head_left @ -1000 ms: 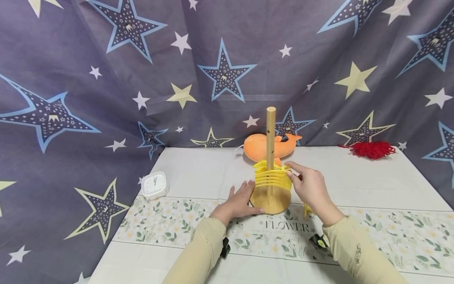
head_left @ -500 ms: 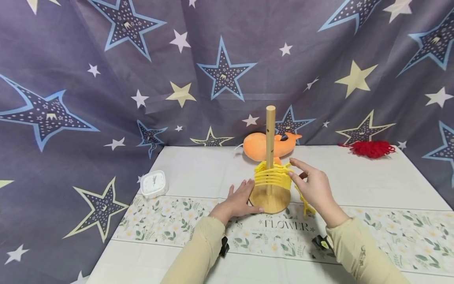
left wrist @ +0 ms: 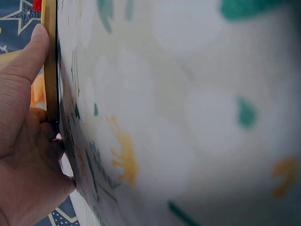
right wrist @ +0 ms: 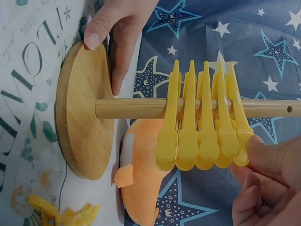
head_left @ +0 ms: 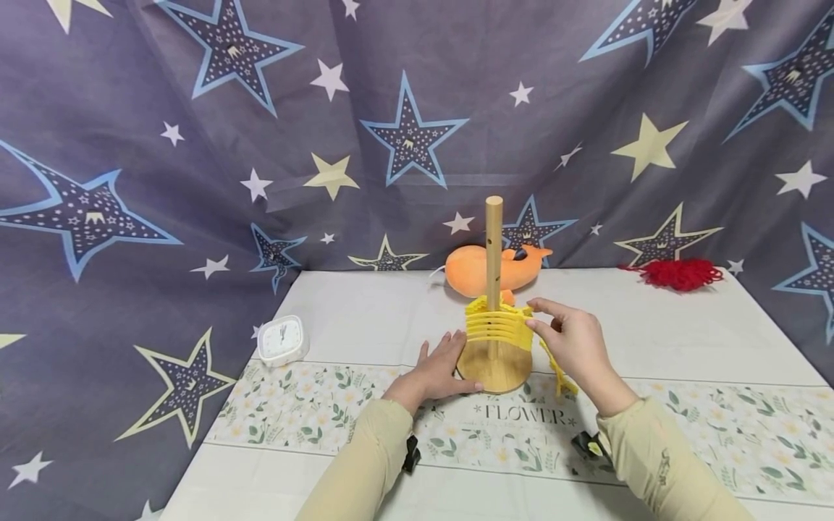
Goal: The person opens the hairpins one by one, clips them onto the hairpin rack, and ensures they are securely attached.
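Note:
A wooden stand point(head_left: 497, 367) with a round base and upright post is on the tablecloth. My left hand point(head_left: 438, 367) holds the left side of its base, thumb at the front rim and fingers along the side. Around the lower post sits a stack of several yellow plastic pieces point(right wrist: 206, 125), each with a tapered tip and rounded end. My right hand point(head_left: 578, 346) pinches the end of the top piece between thumb and index finger, as the right wrist view shows. Another loose yellow piece point(head_left: 558, 373) lies right of the base.
An orange whale plush point(head_left: 468, 271) lies behind the stand. A white clock point(head_left: 283, 341) is at the left, and a red yarn bundle point(head_left: 680, 275) at the back right. A star-patterned curtain point(head_left: 404, 43) hangs behind the table.
My right hand stays at the yellow stack and has shifted slightly right and down. The top yellow piece, tilted up at the right earlier, now lies more level. My left hand has not moved.

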Tool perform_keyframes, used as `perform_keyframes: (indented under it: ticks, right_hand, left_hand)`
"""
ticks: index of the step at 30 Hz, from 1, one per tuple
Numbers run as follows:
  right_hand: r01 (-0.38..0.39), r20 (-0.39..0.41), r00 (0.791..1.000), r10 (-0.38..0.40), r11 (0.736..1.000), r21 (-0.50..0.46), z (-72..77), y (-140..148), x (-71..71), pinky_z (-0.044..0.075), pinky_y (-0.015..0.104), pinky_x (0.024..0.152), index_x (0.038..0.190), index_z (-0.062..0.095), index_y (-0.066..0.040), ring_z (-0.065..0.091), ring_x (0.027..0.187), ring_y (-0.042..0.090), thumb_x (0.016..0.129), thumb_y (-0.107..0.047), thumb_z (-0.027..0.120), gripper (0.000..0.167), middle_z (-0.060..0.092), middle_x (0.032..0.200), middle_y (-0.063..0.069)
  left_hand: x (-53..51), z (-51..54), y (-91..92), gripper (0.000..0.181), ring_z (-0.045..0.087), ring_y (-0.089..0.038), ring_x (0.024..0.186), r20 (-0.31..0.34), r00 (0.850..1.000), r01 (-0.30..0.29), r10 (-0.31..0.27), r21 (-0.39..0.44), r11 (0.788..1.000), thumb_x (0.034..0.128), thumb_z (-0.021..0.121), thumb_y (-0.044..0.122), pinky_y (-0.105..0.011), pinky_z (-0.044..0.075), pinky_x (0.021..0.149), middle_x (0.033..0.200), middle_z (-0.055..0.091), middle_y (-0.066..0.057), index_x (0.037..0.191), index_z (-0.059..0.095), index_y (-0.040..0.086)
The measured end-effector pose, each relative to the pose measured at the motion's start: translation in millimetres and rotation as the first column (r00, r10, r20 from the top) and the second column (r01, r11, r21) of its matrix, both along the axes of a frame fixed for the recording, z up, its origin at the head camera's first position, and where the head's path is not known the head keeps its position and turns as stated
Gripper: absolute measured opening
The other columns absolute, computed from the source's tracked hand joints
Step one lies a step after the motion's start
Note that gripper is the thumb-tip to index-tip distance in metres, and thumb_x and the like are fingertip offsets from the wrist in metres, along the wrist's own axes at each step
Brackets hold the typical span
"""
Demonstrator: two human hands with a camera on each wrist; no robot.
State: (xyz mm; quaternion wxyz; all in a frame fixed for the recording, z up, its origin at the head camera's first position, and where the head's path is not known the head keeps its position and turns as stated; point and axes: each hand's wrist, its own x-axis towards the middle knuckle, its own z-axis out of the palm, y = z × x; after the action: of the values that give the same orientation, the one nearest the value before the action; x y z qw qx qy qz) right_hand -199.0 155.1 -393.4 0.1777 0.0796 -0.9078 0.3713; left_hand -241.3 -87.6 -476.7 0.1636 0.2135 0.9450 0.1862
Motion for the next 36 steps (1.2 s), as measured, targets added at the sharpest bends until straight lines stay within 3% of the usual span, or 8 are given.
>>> perform_keyframes:
  ticks: [2, 6, 12, 17, 22, 27, 32, 36]
  right_hand:
    - [-0.002, 0.006, 1.0, 0.002, 1.0, -0.003, 0.4, 1, 1.0, 0.035, 0.027, 0.04, 0.122, 0.069, -0.008, 0.045, 0.048, 0.014, 0.091, -0.016, 0.07, 0.032, 0.064, 0.067, 0.004]
    - [-0.01, 0.018, 1.0, 0.01, 1.0, -0.012, -0.4, 6, 3.4, 0.041, 0.028, 0.045, 0.128, 0.065, -0.007, 0.055, 0.06, 0.016, 0.091, -0.018, 0.071, 0.039, 0.07, 0.081, 0.009]
    - [0.011, 0.032, 0.999, -0.011, 1.0, 0.003, -6.7, 20, 11.1, 0.043, 0.029, 0.048, 0.131, 0.062, -0.005, 0.059, 0.067, 0.019, 0.091, -0.018, 0.071, 0.042, 0.07, 0.105, 0.015]
    - [0.022, 0.1, 0.995, -0.025, 0.999, 0.035, -16.2, 33, 16.5, 0.043, 0.029, 0.048, 0.129, 0.062, -0.003, 0.058, 0.068, 0.017, 0.091, -0.02, 0.07, 0.042, 0.069, 0.108, 0.017]
    - [-0.004, 0.225, 0.974, -0.013, 0.997, 0.074, -30.9, 44, 19.5, 0.044, 0.031, 0.051, 0.125, 0.062, -0.001, 0.056, 0.064, 0.015, 0.09, -0.025, 0.07, 0.043, 0.069, 0.104, 0.017]
    - [-0.043, 0.327, 0.945, -0.005, 0.989, 0.139, -48.5, 50, 20.4, 0.051, 0.038, 0.06, 0.12, 0.061, 0.002, 0.063, 0.077, 0.024, 0.088, -0.03, 0.072, 0.047, 0.066, 0.109, 0.02]
    - [-0.054, 0.391, 0.92, -0.025, 0.98, 0.19, -60.9, 51, 19.0, 0.052, 0.051, 0.076, 0.114, 0.061, 0.003, 0.064, 0.094, 0.038, 0.084, -0.033, 0.076, 0.05, 0.066, 0.108, 0.021]
    - [-0.039, 0.406, 0.912, -0.048, 0.978, 0.204, -66.7, 51, 17.3, 0.05, 0.052, 0.079, 0.113, 0.061, 0.004, 0.063, 0.095, 0.037, 0.083, -0.033, 0.077, 0.051, 0.066, 0.104, 0.019]
  left_hand:
    - [0.1, -0.2, 0.3, 0.104, 0.003, -0.021, 0.15, 0.0, 1.0, 0.001, -0.001, -0.003, 1.0, 0.0845, 0.063, 0.063, -0.051, -0.004, 0.118, 0.163, 0.009, -0.003, 0.158, 0.01, 0.013]
    - [0.1, 0.3, 0.2, 0.104, 0.003, -0.02, 0.149, 0.003, 1.0, 0.0, 0.0, -0.007, 1.0, 0.0841, 0.063, 0.064, -0.051, -0.005, 0.118, 0.163, 0.009, -0.002, 0.158, 0.01, 0.014]
    - [0.5, -0.6, 0.1, 0.105, 0.004, -0.02, 0.149, 0.002, 1.0, -0.002, 0.002, 0.005, 1.0, 0.0836, 0.063, 0.065, -0.05, -0.004, 0.118, 0.163, 0.01, -0.003, 0.158, 0.011, 0.013]
    - [0.3, -0.4, -0.6, 0.106, 0.004, -0.02, 0.149, 0.002, 1.0, 0.003, -0.003, 0.007, 1.0, 0.0837, 0.063, 0.065, -0.051, -0.004, 0.118, 0.163, 0.009, -0.003, 0.158, 0.01, 0.012]
    - [-0.5, -1.7, -1.0, 0.106, 0.003, -0.02, 0.149, -0.001, 1.0, 0.003, -0.003, 0.009, 1.0, 0.0836, 0.063, 0.065, -0.051, -0.004, 0.118, 0.163, 0.009, -0.003, 0.158, 0.009, 0.012]
    - [-0.2, -0.3, -1.1, 0.106, 0.004, -0.021, 0.149, 0.0, 1.0, 0.003, -0.003, 0.009, 1.0, 0.0839, 0.063, 0.064, -0.051, -0.004, 0.118, 0.163, 0.009, -0.003, 0.158, 0.009, 0.012]
    - [0.2, 0.3, -1.3, 0.105, 0.003, -0.021, 0.149, 0.004, 1.0, -0.001, 0.001, 0.016, 1.0, 0.084, 0.064, 0.063, -0.051, -0.005, 0.118, 0.163, 0.01, -0.003, 0.158, 0.01, 0.012]
    - [0.5, -0.4, -1.2, 0.105, 0.004, -0.02, 0.149, -0.001, 1.0, -0.001, 0.001, 0.014, 1.0, 0.0839, 0.064, 0.063, -0.05, -0.005, 0.118, 0.163, 0.01, -0.002, 0.158, 0.01, 0.013]
